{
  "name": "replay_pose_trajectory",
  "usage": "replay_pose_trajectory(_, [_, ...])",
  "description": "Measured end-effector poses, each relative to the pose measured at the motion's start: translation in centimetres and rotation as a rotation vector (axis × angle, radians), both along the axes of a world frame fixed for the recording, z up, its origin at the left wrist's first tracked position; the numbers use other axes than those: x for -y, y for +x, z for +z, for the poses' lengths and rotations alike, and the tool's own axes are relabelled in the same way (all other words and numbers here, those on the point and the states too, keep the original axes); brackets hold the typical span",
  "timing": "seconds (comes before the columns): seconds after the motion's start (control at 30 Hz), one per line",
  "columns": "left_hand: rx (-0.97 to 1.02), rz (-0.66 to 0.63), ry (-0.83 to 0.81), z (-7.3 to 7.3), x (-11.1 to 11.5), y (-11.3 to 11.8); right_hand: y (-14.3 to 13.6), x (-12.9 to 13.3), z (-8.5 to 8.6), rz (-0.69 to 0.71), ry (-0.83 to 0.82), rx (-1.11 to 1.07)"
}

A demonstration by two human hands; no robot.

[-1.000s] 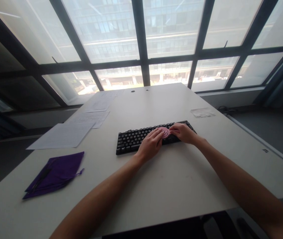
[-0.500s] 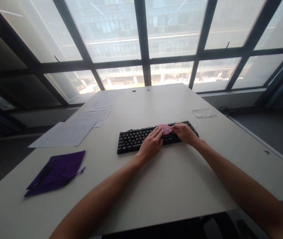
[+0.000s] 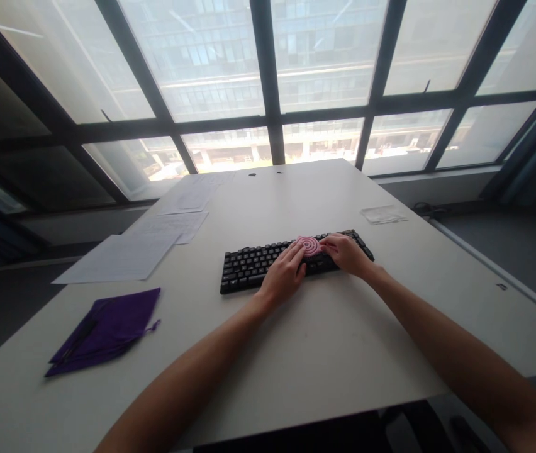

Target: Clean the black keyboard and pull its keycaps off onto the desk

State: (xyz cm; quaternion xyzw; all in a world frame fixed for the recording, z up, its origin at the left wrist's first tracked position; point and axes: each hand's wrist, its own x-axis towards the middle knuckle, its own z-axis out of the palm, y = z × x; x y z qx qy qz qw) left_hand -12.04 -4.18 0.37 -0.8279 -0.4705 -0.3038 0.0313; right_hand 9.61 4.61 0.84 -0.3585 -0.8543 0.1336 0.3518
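A round pink disc with a ring or spiral pattern (image 3: 309, 246) lies over the black keyboard (image 3: 244, 263), right of its middle. My left hand (image 3: 284, 272) rests with fingers stretched out, their tips on the disc's left edge and the thumb lower down, apart from it. From the other side, my right hand (image 3: 343, 251) pinches a narrow pink part at the disc's right edge; the fingers hide most of that part. Both hands cover some of the keys. What lies under the disc is hidden.
Left of the keyboard lies a purple pouch (image 3: 107, 328) with a cord, and several paper sheets (image 3: 121, 257) spread behind it. A thin, pale packet or tissue (image 3: 384, 214) lies at the right on the white table (image 3: 287, 377). Large windows stand beyond.
The disc's ring pattern looks slightly different, and the right hand sits a little closer to the disc. The whole view has shifted slightly; otherwise both hands keep nearly the same positions.
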Motion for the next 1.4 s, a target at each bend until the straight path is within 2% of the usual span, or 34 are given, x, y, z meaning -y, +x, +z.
replay_pose_trajectory(0.77, [0.046,-0.01,-0.019,-0.13,-0.12,0.02,-0.09,-0.15,-0.14,-0.012,-0.042,0.059])
replay_pose_trajectory(1.17, [0.003,-0.03,0.007,0.08,0.11,0.1,0.31,-0.17,-0.07,0.034,-0.007,-0.033])
replay_pose_trajectory(1.4, [-0.005,-0.057,0.007,-0.14,-0.17,0.07,0.57,-0.51,-0.21,0.02,0.002,0.042])
